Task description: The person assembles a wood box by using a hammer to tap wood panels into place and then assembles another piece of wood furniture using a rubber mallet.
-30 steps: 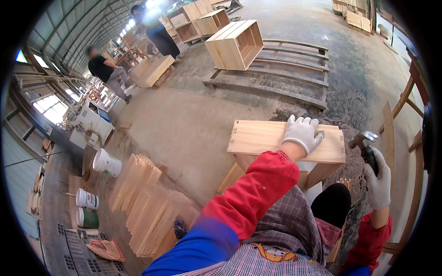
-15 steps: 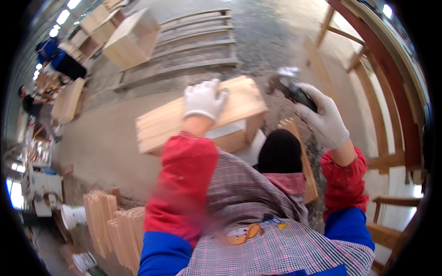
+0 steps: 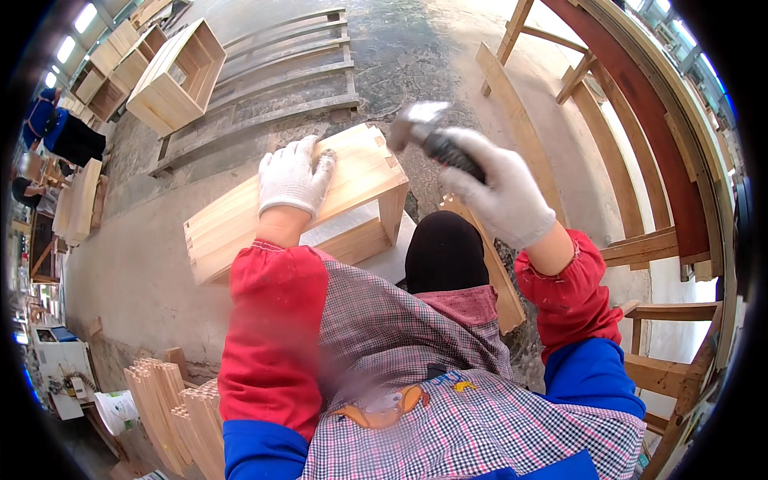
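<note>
A pale wooden box (image 3: 352, 170) with interlocking corner joints lies in front of me, its near side partly uncovered. My left hand (image 3: 293, 178), in a white glove, presses on its top board, fingers reaching over the far edge and thumb apart. My right hand (image 3: 504, 192), also gloved, is closed around the dark handle of a hammer (image 3: 448, 152). The hammer's metal head is blurred and hangs just above and beyond the box's right corner, apart from the wood. Beside my dark-clad knee, a jointed board (image 3: 500, 280) leans at a slant.
Slatted wooden rails (image 3: 280, 76) lie on the floor ahead, with an open wooden box (image 3: 180, 76) at their left. Bundled boards (image 3: 156, 400) stand at lower left near a white bucket (image 3: 118, 410). A wooden frame (image 3: 680, 160) rises at right. A person in blue (image 3: 60, 128) is far left.
The whole view has shifted, so the box and surroundings sit farther left. My right hand has brought the hammer closer to the box's right end. My left hand stays on the top board.
</note>
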`<action>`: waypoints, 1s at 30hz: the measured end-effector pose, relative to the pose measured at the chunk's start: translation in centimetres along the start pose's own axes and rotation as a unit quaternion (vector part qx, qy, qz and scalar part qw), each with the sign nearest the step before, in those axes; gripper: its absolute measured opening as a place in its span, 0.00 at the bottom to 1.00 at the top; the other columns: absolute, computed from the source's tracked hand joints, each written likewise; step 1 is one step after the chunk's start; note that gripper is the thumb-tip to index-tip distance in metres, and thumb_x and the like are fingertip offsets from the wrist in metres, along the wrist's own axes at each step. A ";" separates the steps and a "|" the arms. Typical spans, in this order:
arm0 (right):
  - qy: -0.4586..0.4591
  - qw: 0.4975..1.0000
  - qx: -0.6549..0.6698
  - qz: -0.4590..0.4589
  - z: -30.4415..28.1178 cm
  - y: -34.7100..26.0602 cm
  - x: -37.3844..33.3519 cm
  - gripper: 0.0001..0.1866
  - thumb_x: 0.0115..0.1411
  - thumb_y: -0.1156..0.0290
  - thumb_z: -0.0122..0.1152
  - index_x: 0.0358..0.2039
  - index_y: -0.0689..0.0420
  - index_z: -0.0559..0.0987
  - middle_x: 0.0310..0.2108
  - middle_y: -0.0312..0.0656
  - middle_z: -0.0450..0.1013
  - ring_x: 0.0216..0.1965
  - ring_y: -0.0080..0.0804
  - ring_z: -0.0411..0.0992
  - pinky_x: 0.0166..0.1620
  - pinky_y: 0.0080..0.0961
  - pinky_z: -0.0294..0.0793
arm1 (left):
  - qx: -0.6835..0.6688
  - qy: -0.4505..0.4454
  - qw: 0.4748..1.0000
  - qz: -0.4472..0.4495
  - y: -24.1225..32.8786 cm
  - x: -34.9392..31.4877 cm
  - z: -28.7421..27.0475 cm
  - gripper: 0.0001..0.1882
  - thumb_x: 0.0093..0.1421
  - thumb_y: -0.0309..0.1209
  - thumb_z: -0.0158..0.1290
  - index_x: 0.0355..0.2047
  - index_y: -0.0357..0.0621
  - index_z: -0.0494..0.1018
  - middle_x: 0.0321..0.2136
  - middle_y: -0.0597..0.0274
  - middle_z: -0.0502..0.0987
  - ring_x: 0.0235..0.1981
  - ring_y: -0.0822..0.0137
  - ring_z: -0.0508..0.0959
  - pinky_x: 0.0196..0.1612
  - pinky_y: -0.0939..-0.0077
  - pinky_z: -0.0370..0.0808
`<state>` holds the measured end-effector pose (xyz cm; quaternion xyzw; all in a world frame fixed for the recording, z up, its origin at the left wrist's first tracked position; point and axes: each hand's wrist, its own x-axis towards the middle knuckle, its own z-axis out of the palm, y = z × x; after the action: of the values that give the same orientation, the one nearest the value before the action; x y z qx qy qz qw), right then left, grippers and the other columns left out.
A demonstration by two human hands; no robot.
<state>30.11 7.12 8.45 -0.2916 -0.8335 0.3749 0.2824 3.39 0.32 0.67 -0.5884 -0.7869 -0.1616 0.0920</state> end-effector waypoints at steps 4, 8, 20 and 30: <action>-0.090 0.988 -0.127 -0.008 -0.9 0.7 1.6 0.14 0.56 0.64 0.56 0.42 0.56 0.74 0.29 0.53 0.74 0.33 0.51 0.74 0.36 0.36 0.72 | -0.015 0.001 1.000 -0.002 -0.1 0.1 0.0 0.22 0.60 0.46 0.45 0.48 0.46 0.70 0.43 0.54 0.75 0.46 0.54 0.72 0.53 0.61 0.62; 0.008 1.000 0.000 -0.007 0.2 0.9 1.8 0.15 0.56 0.64 0.57 0.42 0.56 0.74 0.29 0.53 0.73 0.33 0.51 0.73 0.36 0.35 0.72 | -0.018 -0.001 1.000 -0.009 -0.2 0.2 0.0 0.22 0.59 0.45 0.45 0.48 0.46 0.71 0.43 0.53 0.75 0.46 0.52 0.72 0.52 0.60 0.63; -0.020 0.993 -0.112 -0.014 1.8 2.3 1.8 0.17 0.53 0.66 0.59 0.45 0.54 0.74 0.27 0.52 0.74 0.31 0.50 0.74 0.35 0.35 0.72 | -0.031 0.026 0.999 0.009 0.1 -0.1 0.2 0.21 0.59 0.44 0.46 0.47 0.44 0.71 0.42 0.52 0.75 0.44 0.51 0.72 0.51 0.60 0.64; -0.042 0.995 -0.087 0.014 1.6 2.4 2.1 0.18 0.54 0.68 0.58 0.46 0.55 0.73 0.32 0.52 0.74 0.35 0.52 0.73 0.37 0.35 0.72 | -0.027 0.028 0.999 0.006 0.0 -0.1 0.2 0.21 0.59 0.44 0.46 0.47 0.44 0.71 0.42 0.53 0.75 0.44 0.52 0.72 0.51 0.60 0.63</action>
<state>28.29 9.16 6.16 -0.3105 -0.8699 0.3171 0.2154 3.45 0.35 0.46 -0.5904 -0.7761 -0.1986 0.0985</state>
